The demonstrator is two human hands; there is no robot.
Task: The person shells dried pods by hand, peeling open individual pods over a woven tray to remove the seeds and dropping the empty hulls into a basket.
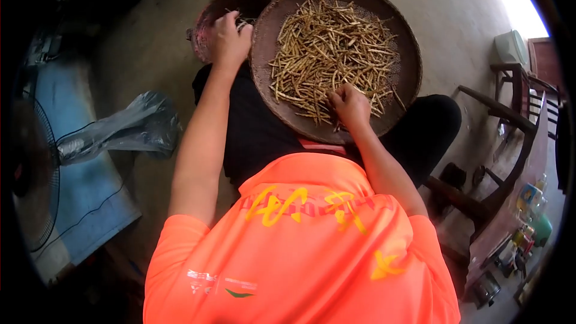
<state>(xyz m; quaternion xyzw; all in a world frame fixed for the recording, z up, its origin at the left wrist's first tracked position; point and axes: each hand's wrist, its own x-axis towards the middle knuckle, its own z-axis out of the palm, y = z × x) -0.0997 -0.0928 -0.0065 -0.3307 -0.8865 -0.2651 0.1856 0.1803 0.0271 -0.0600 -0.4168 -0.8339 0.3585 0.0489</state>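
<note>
A wide round woven tray (264,78) lies over my lap, bearing a heap of thin, dry, yellowish-brown pods (324,42). My right hand (350,105) is at the heap's near edge, its fingers closed together among the pods; what they hold, if anything, is too small to name. To the left of the tray, a smaller reddish basket (202,36) stands on the floor. My left hand (231,35) is over that basket's right side, fingers bent, with thin stalks just beyond them. Whether it grips any of them cannot be made out.
A clear plastic bag (144,126) lies on a blue board (72,144) at the left, near a fan (45,174). Wooden chairs (504,114) stand at the right, with a pale bucket (511,48) behind. Bottles (531,198) are at the far right.
</note>
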